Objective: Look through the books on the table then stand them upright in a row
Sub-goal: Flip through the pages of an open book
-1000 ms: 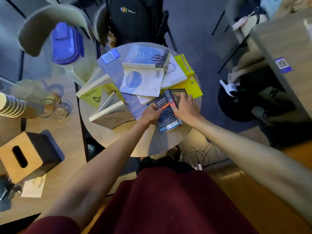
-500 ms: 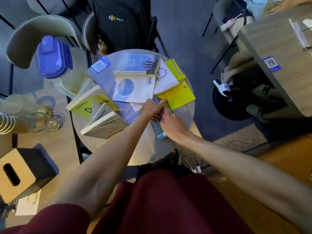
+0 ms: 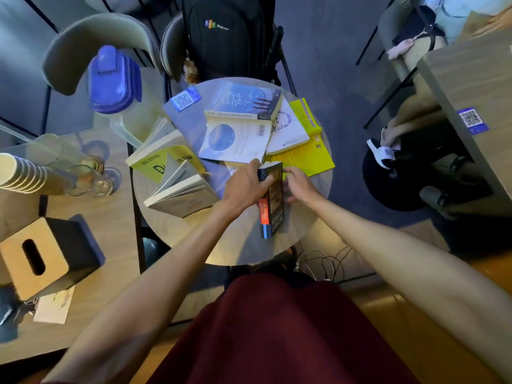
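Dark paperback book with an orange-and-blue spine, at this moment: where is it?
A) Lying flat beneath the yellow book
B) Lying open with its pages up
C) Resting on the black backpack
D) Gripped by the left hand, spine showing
D: the left hand curls round the far end of the dark paperback book, its orange-and-blue spine towards the camera, with the right hand at its other side.

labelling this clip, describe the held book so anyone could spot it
At the near edge of the round table, below the flat books, the left hand and right hand hold a dark book tipped up. Its neighbours are pale, blue or yellow; only it has an orange-red spine.
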